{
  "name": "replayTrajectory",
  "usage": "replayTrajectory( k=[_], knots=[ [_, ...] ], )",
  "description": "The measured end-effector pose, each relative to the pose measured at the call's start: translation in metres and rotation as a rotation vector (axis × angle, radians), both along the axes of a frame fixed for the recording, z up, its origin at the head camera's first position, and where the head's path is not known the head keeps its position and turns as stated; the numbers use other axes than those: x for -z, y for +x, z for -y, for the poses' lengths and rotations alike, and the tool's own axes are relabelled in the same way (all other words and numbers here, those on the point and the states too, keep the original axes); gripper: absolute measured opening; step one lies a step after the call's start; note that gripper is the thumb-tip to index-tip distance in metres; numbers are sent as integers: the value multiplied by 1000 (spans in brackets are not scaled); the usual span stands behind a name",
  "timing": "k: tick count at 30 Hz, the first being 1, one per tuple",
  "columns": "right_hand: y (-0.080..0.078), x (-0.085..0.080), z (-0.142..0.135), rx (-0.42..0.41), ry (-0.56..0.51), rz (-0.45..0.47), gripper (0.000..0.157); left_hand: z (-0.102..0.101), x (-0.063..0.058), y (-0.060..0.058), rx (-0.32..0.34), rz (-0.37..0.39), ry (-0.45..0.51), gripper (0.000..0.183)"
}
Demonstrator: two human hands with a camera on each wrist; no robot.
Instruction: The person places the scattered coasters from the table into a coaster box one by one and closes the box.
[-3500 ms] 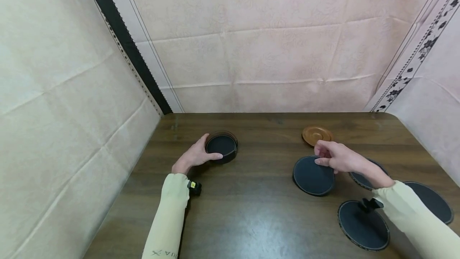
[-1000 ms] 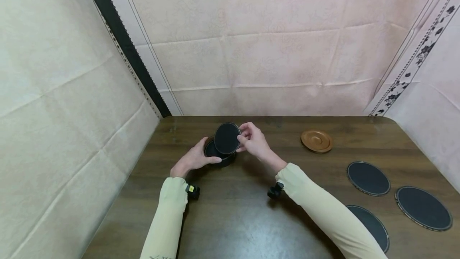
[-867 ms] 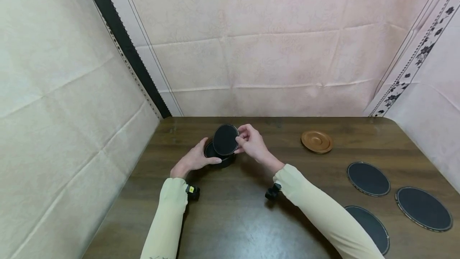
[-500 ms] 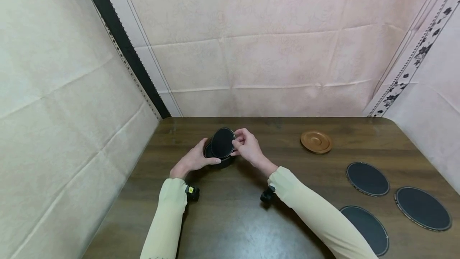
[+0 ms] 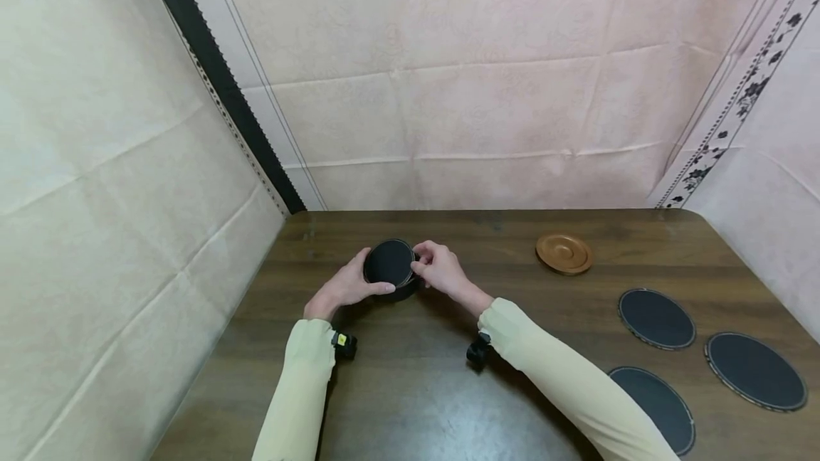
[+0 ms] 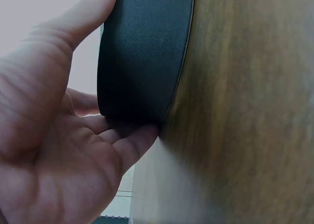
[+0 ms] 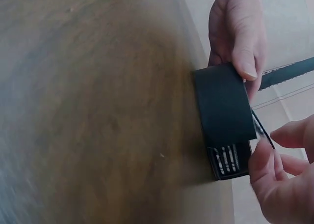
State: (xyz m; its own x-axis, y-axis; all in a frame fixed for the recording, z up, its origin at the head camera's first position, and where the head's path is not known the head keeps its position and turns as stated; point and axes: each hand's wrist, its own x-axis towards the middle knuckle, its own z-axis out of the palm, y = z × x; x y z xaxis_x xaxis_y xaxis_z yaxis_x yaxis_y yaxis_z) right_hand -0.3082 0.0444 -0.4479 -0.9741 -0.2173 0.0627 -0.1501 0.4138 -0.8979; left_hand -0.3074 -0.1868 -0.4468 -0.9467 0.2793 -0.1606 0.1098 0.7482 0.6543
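Pinching a coaster's (image 5: 389,262) right rim, the right hand (image 5: 443,272) holds it over the coaster holder (image 7: 223,103) the left hand (image 5: 347,282) grips.

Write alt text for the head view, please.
A left hand grips a round black leather-like holder while the right hand pinches a round black leather-like coaster at its top. Rightward on the brown wooden table lie a round brown wooden plate and three more black coasters.

Downward head view from above, 2 close wrist views, black holder (image 6: 144,54) in all
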Motion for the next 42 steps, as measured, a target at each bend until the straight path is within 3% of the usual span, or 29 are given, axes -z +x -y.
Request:
replayTrajectory(
  k=[7, 13, 19, 26, 42],
  knots=[
    [-1, -13, -16, -42, 78, 13, 33, 0, 1, 0, -13, 7, -12, 120],
    [6, -24, -41, -106, 127, -9, 23, -1, 1, 0, -16, 8, -16, 123],
    [20, -29, -72, -191, 168, -22, 16, 1, 3, 0, -9, 6, -17, 120],
    [39, -35, -105, -257, 192, -115, 16, 3, 3, 0, -11, 3, -24, 120],
    [87, -26, -171, -292, 381, -223, 35, 2, 2, 0, -7, 5, -13, 122]
  ],
)
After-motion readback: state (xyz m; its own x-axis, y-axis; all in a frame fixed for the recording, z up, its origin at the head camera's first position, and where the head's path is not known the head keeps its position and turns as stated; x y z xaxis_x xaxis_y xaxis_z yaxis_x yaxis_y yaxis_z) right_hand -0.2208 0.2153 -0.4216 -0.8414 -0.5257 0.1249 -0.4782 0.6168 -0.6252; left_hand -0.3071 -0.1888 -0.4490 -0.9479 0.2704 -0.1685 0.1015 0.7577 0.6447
